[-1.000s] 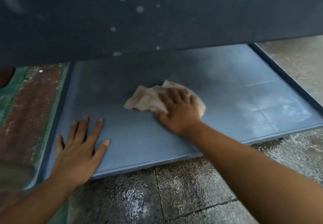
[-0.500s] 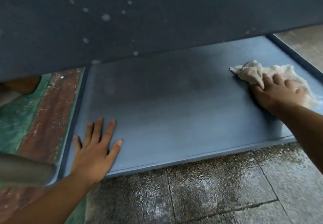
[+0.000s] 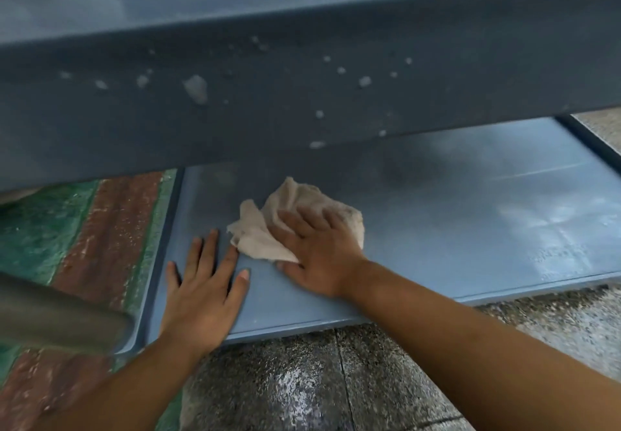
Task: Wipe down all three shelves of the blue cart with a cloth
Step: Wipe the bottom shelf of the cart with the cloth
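The blue cart's bottom shelf (image 3: 470,215) lies low over the floor, its surface wet and shiny on the right. A crumpled beige cloth (image 3: 258,232) rests on the shelf's left half, pressed down under my right hand (image 3: 319,252), whose fingers lie flat over it. My left hand (image 3: 205,289) is spread flat on the shelf's front left corner, fingers apart, holding nothing, just left of the cloth. The shelf above (image 3: 302,87) crosses the upper view as a dark blue band with pale spots, hiding the back of the bottom shelf.
Wet speckled grey floor tiles (image 3: 302,380) lie in front of the cart. Green and red-brown painted floor (image 3: 100,229) runs along the cart's left side. A blurred grey bar (image 3: 57,316) crosses the lower left by the shelf's corner.
My right hand has swept the cloth from the shelf's right end back to the left half, close to my left hand. The left hand stayed planted at the front left corner.
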A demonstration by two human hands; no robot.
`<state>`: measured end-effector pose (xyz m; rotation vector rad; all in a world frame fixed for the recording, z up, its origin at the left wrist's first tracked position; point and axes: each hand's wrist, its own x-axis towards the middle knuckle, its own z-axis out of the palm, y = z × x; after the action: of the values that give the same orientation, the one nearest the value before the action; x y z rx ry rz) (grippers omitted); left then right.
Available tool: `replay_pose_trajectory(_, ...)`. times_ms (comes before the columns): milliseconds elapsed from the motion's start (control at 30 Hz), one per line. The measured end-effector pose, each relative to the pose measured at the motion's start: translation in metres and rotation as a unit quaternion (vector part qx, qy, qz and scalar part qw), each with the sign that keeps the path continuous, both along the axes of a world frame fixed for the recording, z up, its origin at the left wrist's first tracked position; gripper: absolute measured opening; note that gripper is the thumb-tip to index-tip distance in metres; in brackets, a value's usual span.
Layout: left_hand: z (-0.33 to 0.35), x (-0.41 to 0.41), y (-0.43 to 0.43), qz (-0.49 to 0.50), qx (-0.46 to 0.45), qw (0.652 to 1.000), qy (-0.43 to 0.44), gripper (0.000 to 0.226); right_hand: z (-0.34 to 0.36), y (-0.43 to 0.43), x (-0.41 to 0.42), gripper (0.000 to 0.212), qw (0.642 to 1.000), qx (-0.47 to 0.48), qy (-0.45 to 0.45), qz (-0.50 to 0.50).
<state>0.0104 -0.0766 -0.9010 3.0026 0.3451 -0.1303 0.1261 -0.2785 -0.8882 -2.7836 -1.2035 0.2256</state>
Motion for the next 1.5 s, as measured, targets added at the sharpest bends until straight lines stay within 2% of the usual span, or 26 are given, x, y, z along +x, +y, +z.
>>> replay_pose_trajectory(200, 0.0, -0.004, 0.005, 0.006, -0.037, 0.999, -0.029, 0.059, 0.001, -0.042, -0.048, 0.069, 0.992, -0.013, 0.032, 0.124)
replay_pose_trajectory(333, 0.006, 0.001, 0.006, 0.021, -0.081, 0.995, -0.062, 0.059, 0.016, -0.042, -0.046, 0.071, 0.986, -0.012, 0.097, 0.133)
replay_pose_trajectory(367, 0.01, 0.002, 0.005, 0.031, -0.098, 0.992, -0.069, 0.061, 0.024, -0.04, -0.044, 0.07, 0.985, 0.023, 0.133, 0.112)
replay_pose_trajectory(433, 0.017, 0.006, -0.002, 0.052, -0.13, 0.987, -0.081, 0.056, 0.039, -0.044, -0.045, 0.06, 0.972, 0.157, 0.176, 0.01)
replay_pose_trajectory(500, 0.03, 0.017, -0.007, 0.104, -0.181, 0.973, -0.093, 0.052, 0.048, -0.054, -0.039, 0.053, 0.958, 0.231, 0.129, -0.114)
replay_pose_trajectory(567, 0.046, 0.031, -0.015, 0.116, -0.212, 0.967, -0.074, 0.052, 0.054, -0.065, -0.031, 0.056, 0.946, 0.202, 0.092, -0.238)
replay_pose_trajectory(633, 0.054, 0.04, -0.025, 0.094, -0.183, 0.978, -0.027, 0.049, 0.054, -0.069, -0.025, 0.06, 0.924, 0.15, 0.123, -0.329)
replay_pose_trajectory(700, 0.058, 0.044, -0.035, 0.074, -0.164, 0.984, -0.011, 0.051, 0.054, -0.064, -0.024, 0.065, 0.911, 0.113, 0.173, -0.358)
replay_pose_trajectory(800, 0.057, 0.045, -0.048, 0.056, -0.197, 0.979, -0.017, 0.063, 0.05, -0.048, -0.03, 0.066, 0.9, 0.088, 0.209, -0.372)
replay_pose_trajectory(900, 0.054, 0.046, -0.058, 0.064, -0.208, 0.976, -0.005, 0.072, 0.045, -0.041, -0.031, 0.066, 0.878, 0.09, 0.23, -0.41)
replay_pose_trajectory(967, 0.051, 0.045, -0.062, 0.083, -0.219, 0.972, 0.012, 0.07, 0.045, -0.042, -0.029, 0.06, 0.853, 0.106, 0.272, -0.433)
replay_pose_trajectory(1033, 0.05, 0.044, -0.062, 0.118, -0.282, 0.952, 0.024, 0.06, 0.049, -0.045, -0.03, 0.055, 0.821, 0.13, 0.33, -0.448)
replay_pose_trajectory(1133, 0.052, 0.042, -0.053, 0.151, -0.388, 0.907, 0.055, 0.055, 0.057, -0.05, -0.031, 0.042, 0.806, 0.166, 0.373, -0.43)
replay_pose_trajectory(1233, 0.069, 0.035, -0.046, 0.153, -0.442, 0.876, 0.115, 0.019, 0.075, -0.057, -0.037, 0.03, 0.813, 0.198, 0.383, -0.391)
replay_pose_trajectory(1367, 0.107, 0.013, -0.048, 0.177, -0.556, 0.8, 0.138, 0.013, 0.111, -0.067, -0.058, 0.023, 0.823, 0.234, 0.367, -0.363)
replay_pose_trajectory(1400, 0.118, 0.006, -0.05, 0.164, -0.573, 0.791, 0.14, 0.012, 0.122, -0.072, -0.064, 0.024, 0.82, 0.247, 0.365, -0.365)
replay_pose_trajectory(1500, 0.163, -0.021, -0.06, 0.147, -0.579, 0.793, 0.122, 0.011, 0.163, -0.083, -0.086, 0.021, 0.791, 0.296, 0.388, -0.369)
